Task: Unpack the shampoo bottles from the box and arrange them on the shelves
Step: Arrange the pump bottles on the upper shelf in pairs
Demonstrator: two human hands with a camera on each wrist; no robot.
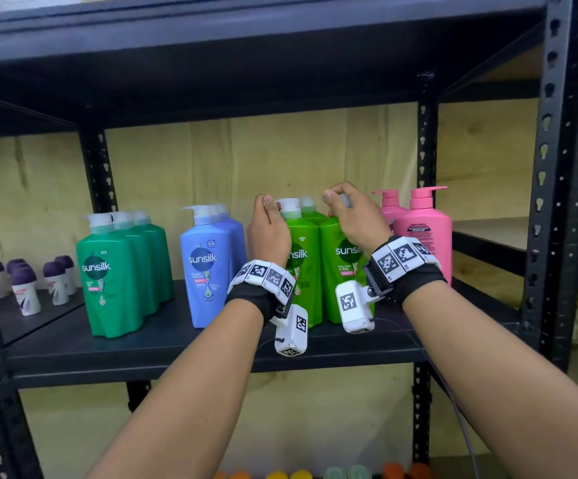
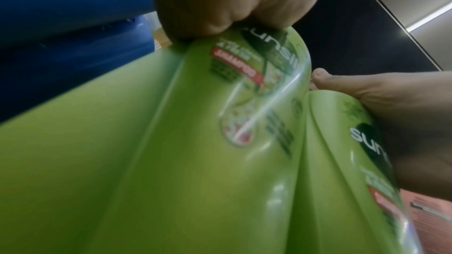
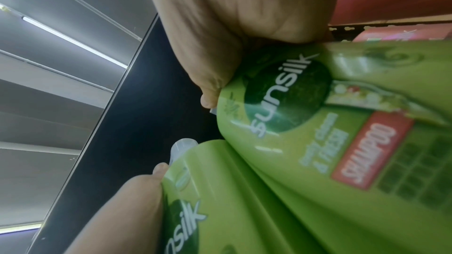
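Observation:
Two lime-green Sunsilk shampoo bottles stand side by side on the black shelf board (image 1: pixel 177 344), with more lime ones behind them. My left hand (image 1: pixel 269 210) curls round the pump top of the left bottle (image 1: pixel 303 271). My right hand (image 1: pixel 341 205) grips and covers the pump of the right bottle (image 1: pixel 344 267). The left wrist view has the left bottle (image 2: pixel 146 161) running up to my left hand (image 2: pixel 220 7). In the right wrist view the right bottle (image 3: pixel 342 123) sits under my right hand (image 3: pixel 220 26), touching the left bottle (image 3: pixel 232 200).
Dark green bottles (image 1: pixel 121 271) and blue bottles (image 1: pixel 208 264) stand to the left, pink pump bottles (image 1: pixel 419 229) close on the right. Small purple-capped roll-ons (image 1: pixel 26 288) fill the neighbouring bay. A black upright post (image 1: pixel 553 167) bounds the right; coloured caps (image 1: pixel 301 474) show on the shelf below.

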